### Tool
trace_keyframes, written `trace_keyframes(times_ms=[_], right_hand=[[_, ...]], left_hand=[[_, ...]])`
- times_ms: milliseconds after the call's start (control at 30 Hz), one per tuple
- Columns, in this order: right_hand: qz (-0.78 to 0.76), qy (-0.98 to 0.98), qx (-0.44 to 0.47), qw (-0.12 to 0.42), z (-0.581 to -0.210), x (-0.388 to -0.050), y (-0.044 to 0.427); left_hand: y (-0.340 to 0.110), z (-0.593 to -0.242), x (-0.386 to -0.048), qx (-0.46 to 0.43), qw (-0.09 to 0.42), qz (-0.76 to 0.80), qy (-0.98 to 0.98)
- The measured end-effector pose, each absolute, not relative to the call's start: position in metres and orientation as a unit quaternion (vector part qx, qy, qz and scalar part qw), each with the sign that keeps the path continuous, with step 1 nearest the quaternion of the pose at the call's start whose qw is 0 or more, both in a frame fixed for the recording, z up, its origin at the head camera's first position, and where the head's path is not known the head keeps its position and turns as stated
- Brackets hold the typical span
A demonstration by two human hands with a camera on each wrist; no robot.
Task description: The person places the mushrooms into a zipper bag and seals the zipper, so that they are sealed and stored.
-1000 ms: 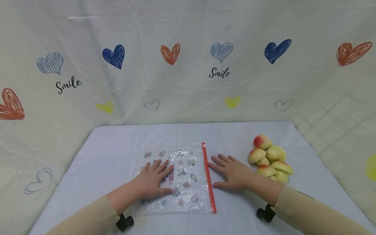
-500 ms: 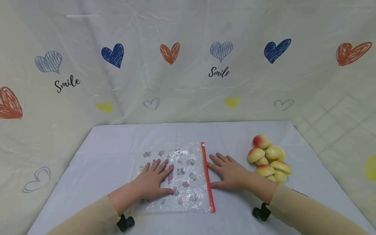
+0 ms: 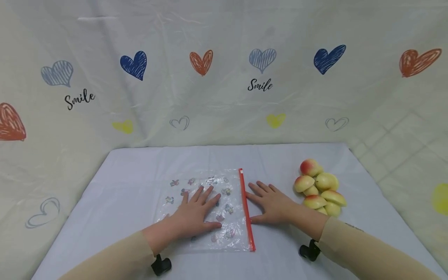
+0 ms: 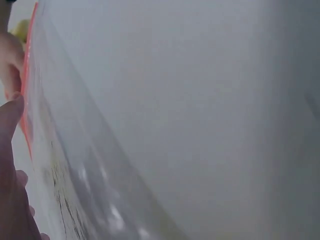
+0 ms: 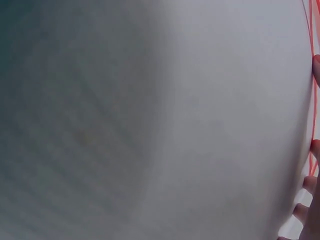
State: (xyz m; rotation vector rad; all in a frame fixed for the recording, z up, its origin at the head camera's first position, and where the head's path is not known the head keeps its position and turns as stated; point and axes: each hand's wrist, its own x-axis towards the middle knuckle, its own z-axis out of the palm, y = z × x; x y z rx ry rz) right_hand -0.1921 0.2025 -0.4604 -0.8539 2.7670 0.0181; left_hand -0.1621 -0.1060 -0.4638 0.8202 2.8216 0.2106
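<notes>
A clear zip bag (image 3: 229, 233) with small printed figures lies flat on the white table, its red zip edge (image 3: 247, 210) on the right side. My left hand (image 3: 192, 216) rests on the bag with fingers spread. Just right of the zip edge, my right hand (image 3: 273, 206) lies palm down, fingers spread; its thumb and index fingertips are at the red strip. The left wrist view shows the bag's plastic (image 4: 100, 190) beside the left hand. In the right wrist view, fingertips (image 5: 315, 147) of the right hand appear at the red edge.
Several yellow and red mushroom-like pieces (image 3: 327, 181) sit in a cluster on the right of the table, beyond the right forearm. A pale curtain (image 3: 224, 89) with printed hearts hangs behind the table's back edge.
My left hand has slid right across the bag, toward the red zip edge. The right hand has shifted slightly left, up to that edge. The mushroom-like pieces stay in place.
</notes>
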Motion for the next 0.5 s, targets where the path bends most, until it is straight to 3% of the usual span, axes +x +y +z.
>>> trace_keyframes(times_ms=[500], right_hand=[[-0.001, 0.947, -0.295, 0.13, -0.456, -0.194, 0.201]], left_hand=[[-0.077, -0.462, -0.155, 0.289, 0.117, 0.06, 0.948]])
